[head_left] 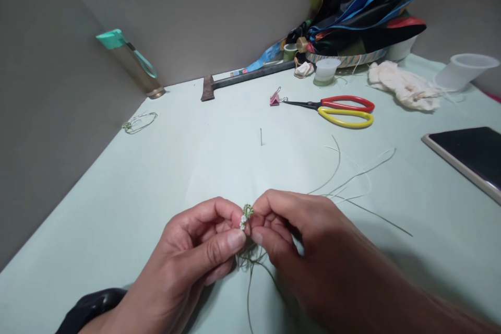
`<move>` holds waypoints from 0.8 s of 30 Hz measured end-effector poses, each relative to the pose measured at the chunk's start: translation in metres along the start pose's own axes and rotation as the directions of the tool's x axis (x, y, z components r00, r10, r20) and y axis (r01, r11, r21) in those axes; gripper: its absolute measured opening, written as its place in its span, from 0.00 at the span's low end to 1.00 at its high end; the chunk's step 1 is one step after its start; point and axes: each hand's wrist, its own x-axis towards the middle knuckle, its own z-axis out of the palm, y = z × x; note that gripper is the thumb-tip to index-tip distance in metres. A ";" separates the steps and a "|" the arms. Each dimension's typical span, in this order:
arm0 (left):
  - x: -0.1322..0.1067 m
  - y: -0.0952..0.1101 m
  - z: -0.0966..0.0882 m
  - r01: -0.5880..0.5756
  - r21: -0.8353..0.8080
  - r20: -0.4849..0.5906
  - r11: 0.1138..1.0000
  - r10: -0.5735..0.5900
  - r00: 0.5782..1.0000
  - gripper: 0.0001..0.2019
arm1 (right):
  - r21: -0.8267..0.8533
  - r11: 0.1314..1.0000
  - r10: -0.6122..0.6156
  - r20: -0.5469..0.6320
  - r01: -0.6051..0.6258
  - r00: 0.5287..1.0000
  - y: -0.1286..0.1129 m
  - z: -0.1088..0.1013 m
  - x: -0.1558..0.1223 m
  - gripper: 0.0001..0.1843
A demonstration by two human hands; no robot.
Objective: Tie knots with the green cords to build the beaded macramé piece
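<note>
A small piece of knotted cord [247, 213], green with white knots, is pinched between the thumb and fingertips of my left hand [198, 245]. Its green looped end sticks up above the fingers. My right hand [301, 235] is closed at its right edge, thumb and forefinger pinching close to the knots; whatever strand lies between them is mostly hidden. Thin green cords [250, 287] hang in a tangle beneath both hands. More loose green and white cord ends [352, 175] trail out on the table beyond my right hand.
On the pale green table [164, 167] lie a pin [261, 136], red-and-yellow-handled scissors [346, 111], a pink binder clip [275, 98], a hammer [250, 75], a phone [469, 154], a crumpled cloth [407, 86], a plastic cup [464, 73] and a coiled cord [141, 122]. A tube [136, 68] leans at the left wall.
</note>
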 end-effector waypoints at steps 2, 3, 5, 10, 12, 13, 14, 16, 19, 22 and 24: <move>0.000 0.000 0.000 0.011 -0.009 0.000 1.000 -0.011 1.000 0.18 | -0.014 0.999 -0.032 0.004 0.032 0.999 -0.001 0.000 -0.001 0.11; 0.000 0.001 0.001 0.017 -0.011 -0.001 1.000 -0.017 1.000 0.18 | -0.016 0.999 -0.039 0.007 0.039 0.999 -0.002 0.000 -0.002 0.10; 0.001 0.001 0.003 0.024 -0.003 0.005 1.000 -0.024 1.000 0.19 | -0.031 0.999 -0.038 0.012 0.039 0.999 -0.001 0.003 -0.004 0.11; 0.002 0.001 0.008 0.031 0.000 -0.014 1.000 -0.031 0.999 0.19 | -0.036 0.999 -0.026 -0.004 0.026 1.000 0.000 0.003 -0.002 0.11; 0.002 0.001 0.007 0.014 0.009 -0.014 1.000 -0.014 1.000 0.20 | -0.018 0.999 0.036 0.038 -0.036 0.999 -0.001 -0.002 0.000 0.11; 0.002 0.000 0.007 0.004 0.014 -0.004 1.000 -0.004 1.000 0.20 | -0.011 0.997 0.075 0.060 -0.074 0.995 -0.002 -0.004 0.001 0.12; 0.002 0.000 0.006 -0.005 0.015 0.007 1.000 0.005 1.000 0.19 | -0.003 0.994 0.107 0.079 -0.107 0.991 -0.003 -0.006 0.002 0.12; 0.003 -0.001 0.005 -0.017 0.012 0.032 1.000 0.016 0.999 0.16 | 0.017 0.989 0.145 0.104 -0.147 0.984 -0.006 -0.010 0.003 0.11; 0.005 0.001 0.005 -0.014 -0.001 0.063 1.000 0.014 0.998 0.12 | 0.049 0.977 0.198 0.170 -0.209 0.965 -0.008 -0.012 0.003 0.11; 0.002 0.000 0.001 0.005 0.013 0.086 1.000 -0.006 0.996 0.13 | 0.063 0.964 0.237 0.234 -0.258 0.943 -0.009 -0.015 0.004 0.11; 0.000 -0.005 -0.006 0.012 0.052 0.102 0.999 -0.017 0.995 0.14 | 0.040 0.967 0.233 0.247 -0.250 0.941 -0.010 -0.017 0.003 0.10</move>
